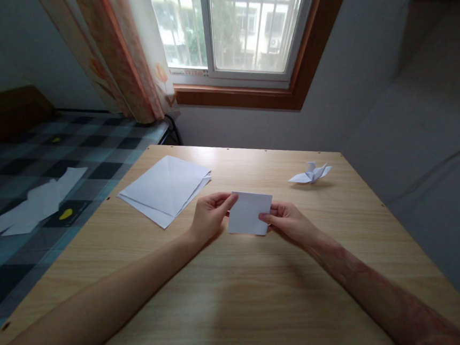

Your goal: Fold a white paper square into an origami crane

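A small folded white paper [249,213] is held just above the wooden table [219,290] near its middle. My left hand [208,216] pinches the paper's left edge with thumb and fingers closed. My right hand [288,222] pinches its right edge the same way. A stack of white paper sheets [164,188], creased along a diagonal, lies on the table to the left of my hands. A finished white origami bird [310,173] rests on the table at the far right.
A bed with a checked blue and black cover [32,176] stands left of the table, with strips of white paper [34,203] lying on it. A window [234,28] and a curtain [116,44] are behind the table. A grey wall is on the right.
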A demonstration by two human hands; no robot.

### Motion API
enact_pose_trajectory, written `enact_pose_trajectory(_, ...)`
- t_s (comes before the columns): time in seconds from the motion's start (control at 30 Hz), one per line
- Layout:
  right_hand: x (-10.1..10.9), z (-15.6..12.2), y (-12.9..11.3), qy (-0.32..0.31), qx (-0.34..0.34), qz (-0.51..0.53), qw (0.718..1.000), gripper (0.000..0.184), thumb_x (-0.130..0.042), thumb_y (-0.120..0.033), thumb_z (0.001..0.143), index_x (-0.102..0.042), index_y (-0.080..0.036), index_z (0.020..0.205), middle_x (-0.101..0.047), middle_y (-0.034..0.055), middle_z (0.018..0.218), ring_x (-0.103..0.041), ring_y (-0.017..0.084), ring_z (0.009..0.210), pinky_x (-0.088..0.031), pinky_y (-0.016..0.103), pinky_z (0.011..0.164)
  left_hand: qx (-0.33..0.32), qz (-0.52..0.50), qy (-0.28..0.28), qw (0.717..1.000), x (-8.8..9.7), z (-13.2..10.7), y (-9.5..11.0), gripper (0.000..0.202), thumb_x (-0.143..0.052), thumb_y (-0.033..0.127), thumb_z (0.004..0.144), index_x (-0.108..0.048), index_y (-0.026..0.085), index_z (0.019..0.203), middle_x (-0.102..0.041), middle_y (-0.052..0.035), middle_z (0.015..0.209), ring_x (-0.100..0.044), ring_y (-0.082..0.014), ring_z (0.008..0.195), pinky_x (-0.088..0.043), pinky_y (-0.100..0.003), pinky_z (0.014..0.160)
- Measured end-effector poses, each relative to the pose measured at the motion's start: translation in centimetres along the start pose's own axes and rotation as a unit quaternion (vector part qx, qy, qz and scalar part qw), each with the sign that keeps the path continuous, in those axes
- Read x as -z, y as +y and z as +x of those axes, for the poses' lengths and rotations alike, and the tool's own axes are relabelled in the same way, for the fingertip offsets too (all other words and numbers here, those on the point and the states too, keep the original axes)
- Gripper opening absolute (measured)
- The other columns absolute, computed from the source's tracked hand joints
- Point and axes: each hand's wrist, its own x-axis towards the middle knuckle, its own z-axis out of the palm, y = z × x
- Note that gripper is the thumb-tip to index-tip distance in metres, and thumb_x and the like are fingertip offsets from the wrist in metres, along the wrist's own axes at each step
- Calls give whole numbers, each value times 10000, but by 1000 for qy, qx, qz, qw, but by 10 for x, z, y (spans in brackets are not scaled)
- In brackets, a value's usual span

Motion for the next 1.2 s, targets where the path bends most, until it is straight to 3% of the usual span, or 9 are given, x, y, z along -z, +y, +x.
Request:
enact_pose_trajectory(0.33, 1, -2, 0, 23, 13, -21, 999, 482, -948, -510, 810, -848, -163, 1128, -838, 91, 1027, -751, 205, 847, -614, 292, 702, -20, 11, 23, 999, 0, 2, 0, 570, -913, 709, 762, -873, 158, 904, -816, -74, 788, -711, -191, 661, -572, -271, 528)
enact_pose_trajectory(0.53, 5, -4, -4, -33, -8, -55, 998, 461, -945, -517, 825, -856, -149, 1089, -844, 93, 1021, -751, 174, 818, -582, 258, 707, -18, 6, 37, 999, 1, 3, -1, 577, -913, 706, 762, -872, 152, 918, -812, -67, 789, -699, -182, 649, -549, -264, 515)
enact_pose_trajectory(0.7, 7, -4, -5, -30, -38, -72, 996, 501, -948, -524, 810, -860, -140, 1120, -852, 102, 960, -776, 184, 802, -578, 256, 697, -17, 8, 28, 999, 1, 2, -1, 558, -915, 686, 776, -877, 151, 929, -821, -74, 806, -707, -186, 657, -557, -270, 523)
enact_pose_trajectory(0.9, 8, -4, -4, -45, -48, -63, 996, 471, -938, -463, 802, -846, -154, 1145, -862, 113, 1025, -811, 198, 827, -589, 247, 673, -10, 0, 27, 1000, 0, 1, -2, 571, -909, 696, 781, -884, 154, 959, -833, -79, 837, -719, -191, 660, -573, -275, 524)
enact_pose_trajectory(1.03, 8, -4, -2, -42, -50, -64, 996, 412, -910, -485, 836, -807, -149, 1050, -845, 91, 885, -795, 179, 712, -595, 242, 624, -13, 5, 32, 999, 1, 1, 0, 559, -921, 686, 770, -887, 156, 944, -832, -73, 832, -710, -180, 654, -594, -273, 542)
enact_pose_trajectory(1.2, 6, -6, 0, -22, -65, -95, 993, 513, -816, -672, 883, -701, -174, 843, -767, 51, 668, -689, 143, 517, -554, 232, 512, -17, 5, 38, 999, 2, 2, 1, 556, -916, 691, 774, -891, 163, 947, -822, -61, 810, -699, -165, 641, -609, -265, 545)
